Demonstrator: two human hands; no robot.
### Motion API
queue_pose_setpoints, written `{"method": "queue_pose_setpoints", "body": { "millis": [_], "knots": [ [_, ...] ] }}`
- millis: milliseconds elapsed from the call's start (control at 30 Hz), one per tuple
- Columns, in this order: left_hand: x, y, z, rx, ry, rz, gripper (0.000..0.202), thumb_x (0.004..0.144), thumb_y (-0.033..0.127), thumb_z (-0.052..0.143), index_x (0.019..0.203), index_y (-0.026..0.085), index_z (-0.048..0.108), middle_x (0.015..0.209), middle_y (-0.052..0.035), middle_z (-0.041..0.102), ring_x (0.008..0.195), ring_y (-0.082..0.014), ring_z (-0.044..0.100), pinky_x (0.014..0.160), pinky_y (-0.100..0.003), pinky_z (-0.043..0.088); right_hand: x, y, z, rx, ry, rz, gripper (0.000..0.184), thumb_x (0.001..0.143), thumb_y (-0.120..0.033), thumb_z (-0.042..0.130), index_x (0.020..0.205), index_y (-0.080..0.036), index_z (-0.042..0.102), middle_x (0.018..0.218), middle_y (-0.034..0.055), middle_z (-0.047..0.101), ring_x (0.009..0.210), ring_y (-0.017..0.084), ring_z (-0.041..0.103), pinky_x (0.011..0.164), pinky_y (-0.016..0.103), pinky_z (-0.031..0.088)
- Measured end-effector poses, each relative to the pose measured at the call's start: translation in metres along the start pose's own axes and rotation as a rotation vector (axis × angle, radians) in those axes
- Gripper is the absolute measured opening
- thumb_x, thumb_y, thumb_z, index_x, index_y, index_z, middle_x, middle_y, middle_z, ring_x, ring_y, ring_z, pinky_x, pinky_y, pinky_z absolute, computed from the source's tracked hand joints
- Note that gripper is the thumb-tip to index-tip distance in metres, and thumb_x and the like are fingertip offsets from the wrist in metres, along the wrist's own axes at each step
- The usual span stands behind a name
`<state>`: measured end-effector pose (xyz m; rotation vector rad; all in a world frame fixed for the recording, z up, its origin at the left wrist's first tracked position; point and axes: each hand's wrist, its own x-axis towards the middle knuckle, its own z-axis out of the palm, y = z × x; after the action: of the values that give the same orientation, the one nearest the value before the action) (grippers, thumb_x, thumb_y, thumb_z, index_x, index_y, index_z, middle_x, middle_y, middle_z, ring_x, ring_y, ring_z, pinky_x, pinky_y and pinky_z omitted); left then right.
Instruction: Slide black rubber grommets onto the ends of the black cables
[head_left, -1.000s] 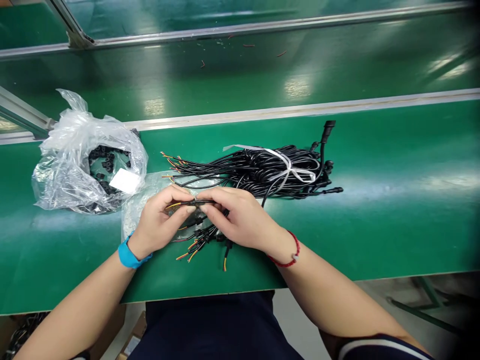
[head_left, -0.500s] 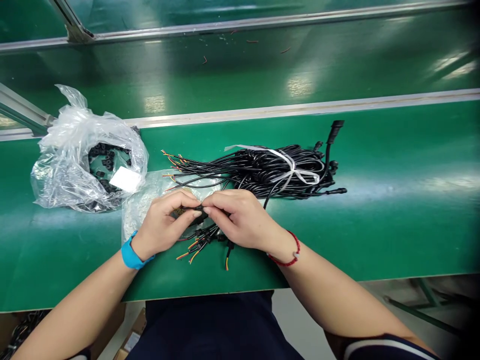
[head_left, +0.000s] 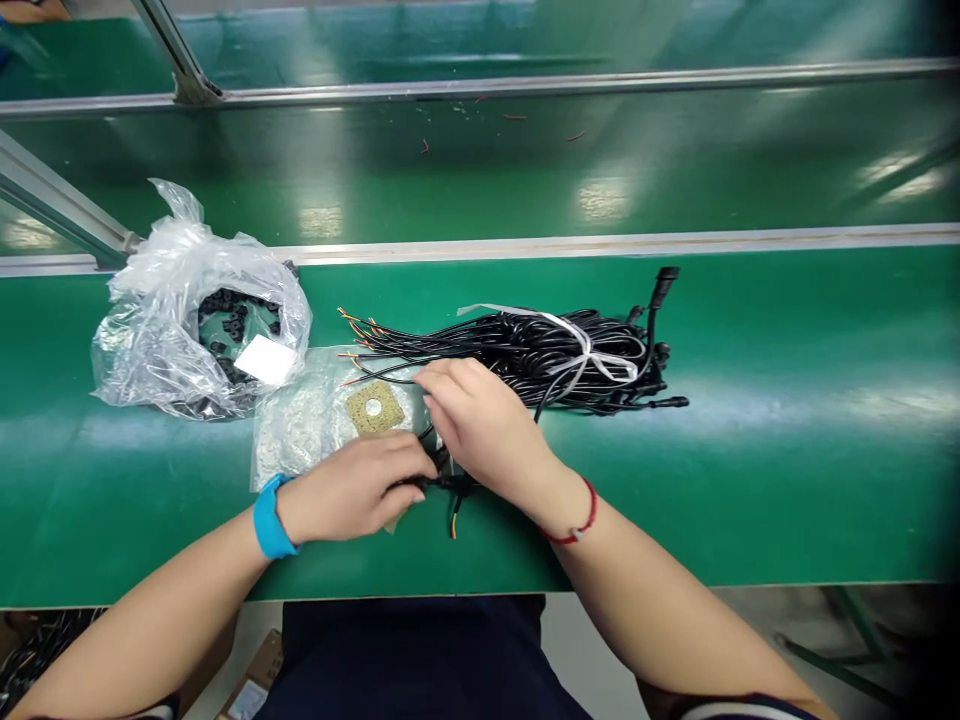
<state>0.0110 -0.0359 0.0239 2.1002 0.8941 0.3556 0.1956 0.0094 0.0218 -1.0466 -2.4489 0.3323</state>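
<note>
My left hand (head_left: pixel 367 490), with a blue wristband, lies closed over a small pile of short black cables (head_left: pixel 450 490) with orange and yellow wire ends near the bench's front edge. My right hand (head_left: pixel 480 420), with a red cord bracelet, reaches toward the stripped ends of a tied bundle of black cables (head_left: pixel 540 355); its fingers are curled and whether they hold a cable is hidden. A flat clear bag of small pale parts (head_left: pixel 315 420) with a yellowish label lies just beyond my left hand.
A crumpled clear plastic bag of small black rings (head_left: pixel 202 320) sits at the left on the green bench (head_left: pixel 787 470). A metal rail (head_left: pixel 675 242) divides it from a further green surface with a few wire scraps (head_left: pixel 426 146).
My hands have parted. The left hand dropped toward the front onto the pile of short cables; the right hand moved up to the bundle's ends. The bag's label is now uncovered.
</note>
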Motion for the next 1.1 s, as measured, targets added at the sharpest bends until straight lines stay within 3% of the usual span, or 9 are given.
{"method": "queue_pose_setpoints", "body": {
  "millis": [100, 200, 267, 400, 500, 600, 700, 900, 1100],
  "knots": [
    [0.001, 0.004, 0.003, 0.002, -0.106, 0.046, 0.022, 0.090, 0.023, 0.052, 0.109, 0.016, 0.061, 0.097, -0.0078, 0.066, 0.089, -0.0189, 0.061, 0.078, -0.031, 0.048, 0.004, -0.002, 0.015, -0.303, -0.102, 0.006, 0.019, 0.091, -0.013, 0.045, 0.101, -0.012, 0.062, 0.093, 0.0084, 0.064, 0.090, 0.024, 0.052, 0.080, 0.036, 0.039],
    [-0.004, 0.001, -0.016, -0.021, -0.014, 0.022, 0.020, 0.090, 0.024, 0.052, 0.105, 0.018, 0.063, 0.092, -0.0049, 0.068, 0.082, -0.0156, 0.062, 0.075, -0.027, 0.048, 0.008, -0.003, 0.023, -0.440, -0.129, 0.030, 0.014, 0.089, -0.013, 0.049, 0.091, -0.014, 0.063, 0.083, 0.0072, 0.062, 0.081, 0.023, 0.049, 0.075, 0.036, 0.034],
    [-0.014, -0.009, -0.039, 0.032, 0.257, -0.085, 0.016, 0.089, 0.025, 0.052, 0.097, 0.018, 0.065, 0.089, -0.0037, 0.068, 0.080, -0.0148, 0.061, 0.074, -0.027, 0.048, 0.010, -0.002, 0.026, -0.475, -0.112, 0.040, 0.013, 0.088, -0.013, 0.050, 0.083, -0.016, 0.062, 0.079, 0.0070, 0.060, 0.079, 0.023, 0.048, 0.072, 0.036, 0.031],
    [-0.041, -0.046, -0.084, 0.228, 0.954, -0.484, 0.017, 0.084, 0.028, 0.054, 0.091, 0.017, 0.066, 0.084, -0.0042, 0.068, 0.073, -0.0168, 0.060, 0.068, -0.030, 0.048, 0.013, -0.001, 0.027, -0.476, -0.064, 0.030, 0.014, 0.084, -0.013, 0.052, 0.073, -0.017, 0.059, 0.075, 0.0072, 0.059, 0.075, 0.022, 0.048, 0.069, 0.036, 0.029],
    [-0.056, -0.074, -0.099, 0.441, 0.888, -0.726, 0.020, 0.082, 0.025, 0.053, 0.093, 0.016, 0.067, 0.085, -0.0076, 0.067, 0.079, -0.0226, 0.060, 0.076, -0.037, 0.047, 0.012, -0.001, 0.025, -0.375, -0.008, -0.001, 0.013, 0.084, -0.014, 0.051, 0.076, -0.016, 0.061, 0.073, 0.0059, 0.061, 0.072, 0.020, 0.050, 0.069, 0.035, 0.032],
    [-0.056, -0.089, -0.096, 0.704, 0.702, -0.844, 0.026, 0.080, 0.022, 0.052, 0.101, 0.015, 0.066, 0.096, -0.0148, 0.065, 0.096, -0.0324, 0.057, 0.086, -0.045, 0.043, 0.009, -0.002, 0.024, -0.167, -0.004, -0.108, 0.019, 0.091, -0.017, 0.046, 0.090, -0.015, 0.064, 0.076, 0.0043, 0.064, 0.073, 0.017, 0.054, 0.070, 0.031, 0.038],
    [-0.048, -0.093, -0.090, 0.836, 0.656, -0.932, 0.034, 0.080, 0.022, 0.050, 0.110, 0.013, 0.062, 0.104, -0.0187, 0.064, 0.102, -0.0374, 0.055, 0.085, -0.047, 0.041, 0.005, -0.002, 0.023, 0.012, -0.023, -0.183, 0.023, 0.095, -0.021, 0.043, 0.099, -0.015, 0.065, 0.080, 0.0046, 0.065, 0.075, 0.016, 0.057, 0.071, 0.029, 0.045],
    [-0.041, -0.093, -0.090, 0.841, 0.659, -0.986, 0.025, 0.082, 0.023, 0.045, 0.100, 0.017, 0.062, 0.098, -0.0161, 0.065, 0.098, -0.0355, 0.057, 0.079, -0.044, 0.041, -0.001, 0.002, 0.022, 0.109, -0.062, -0.125, 0.026, 0.094, -0.015, 0.042, 0.117, -0.012, 0.054, 0.091, 0.0077, 0.069, 0.078, 0.016, 0.063, 0.070, 0.029, 0.050],
    [-0.043, -0.097, -0.091, 0.842, 0.683, -0.988, 0.021, 0.082, 0.023, 0.046, 0.096, 0.017, 0.061, 0.102, -0.0166, 0.064, 0.102, -0.0362, 0.056, 0.080, -0.045, 0.042, 0.001, 0.000, 0.025, -0.032, -0.207, -0.065, 0.019, 0.093, -0.012, 0.043, 0.099, -0.016, 0.060, 0.080, 0.0038, 0.065, 0.073, 0.014, 0.059, 0.066, 0.026, 0.043]
  ]
}}
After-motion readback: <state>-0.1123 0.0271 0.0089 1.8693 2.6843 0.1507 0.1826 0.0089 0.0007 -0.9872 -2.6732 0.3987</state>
